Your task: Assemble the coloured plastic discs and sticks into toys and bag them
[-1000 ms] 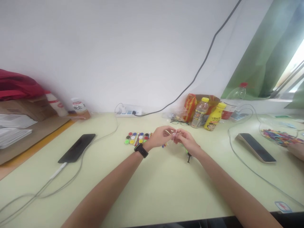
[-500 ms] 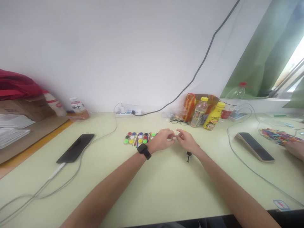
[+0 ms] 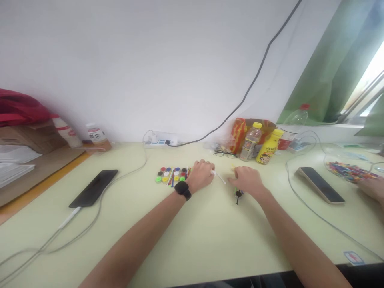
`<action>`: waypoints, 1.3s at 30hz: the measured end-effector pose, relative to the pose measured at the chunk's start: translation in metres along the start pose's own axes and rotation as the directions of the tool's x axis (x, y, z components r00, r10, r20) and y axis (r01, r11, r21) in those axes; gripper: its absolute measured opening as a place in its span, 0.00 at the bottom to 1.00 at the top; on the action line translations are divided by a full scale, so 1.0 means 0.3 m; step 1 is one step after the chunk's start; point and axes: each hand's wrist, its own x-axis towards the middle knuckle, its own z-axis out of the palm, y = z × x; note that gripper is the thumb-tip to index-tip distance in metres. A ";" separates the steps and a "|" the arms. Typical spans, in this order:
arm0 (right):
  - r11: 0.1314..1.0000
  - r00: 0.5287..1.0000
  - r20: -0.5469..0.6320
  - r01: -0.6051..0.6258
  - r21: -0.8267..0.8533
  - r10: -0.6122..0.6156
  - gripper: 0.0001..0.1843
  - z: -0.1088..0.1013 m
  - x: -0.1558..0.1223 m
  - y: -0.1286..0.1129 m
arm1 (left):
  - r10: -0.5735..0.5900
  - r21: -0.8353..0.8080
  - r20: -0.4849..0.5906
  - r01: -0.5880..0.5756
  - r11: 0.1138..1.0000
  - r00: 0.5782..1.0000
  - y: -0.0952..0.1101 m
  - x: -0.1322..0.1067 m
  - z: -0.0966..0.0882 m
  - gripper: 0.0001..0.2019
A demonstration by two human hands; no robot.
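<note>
My left hand (image 3: 202, 175), with a black watch on its wrist, is closed, with its fingertips on a white stick (image 3: 222, 178) that has a round white end. The stick points right and down toward the table. My right hand (image 3: 247, 179) is over the table to the right, fingers bent and thumb apart, with nothing visible in it. Beneath it lie a black round piece with a short forked stem (image 3: 238, 195) and a bit of yellow (image 3: 233, 165). Beside my left hand sit rows of coloured round caps (image 3: 166, 174) with thin coloured sticks (image 3: 172, 180), partly covered by that hand.
A black phone (image 3: 94, 188) on a cable lies left. Glasses (image 3: 225, 154), a clear bottle (image 3: 251, 142) and a yellow bottle (image 3: 270, 147) stand behind. To the right are a slanted device (image 3: 321, 185), coloured small pieces (image 3: 349, 172) and another person's hand (image 3: 372, 188).
My hands were together at the fingertips and have moved apart. The right one shifted right and down over the black piece. The white stick now shows at my left fingertips.
</note>
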 end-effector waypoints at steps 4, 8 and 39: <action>0.999 0.996 0.088 0.030 -0.010 -0.029 0.07 -0.012 -0.016 -0.006 | 0.066 0.008 0.037 -0.067 0.998 0.997 -0.013 -0.005 -0.003 0.11; 0.997 0.995 0.083 0.052 0.055 -0.056 0.05 -0.019 -0.019 -0.001 | 0.052 0.058 0.026 -0.053 0.997 0.998 -0.014 -0.008 -0.001 0.13; 0.244 0.979 -0.090 0.133 0.961 -0.181 0.18 -0.066 0.000 0.024 | -0.034 -0.476 -0.104 -0.019 0.879 0.994 -0.007 0.034 -0.088 0.22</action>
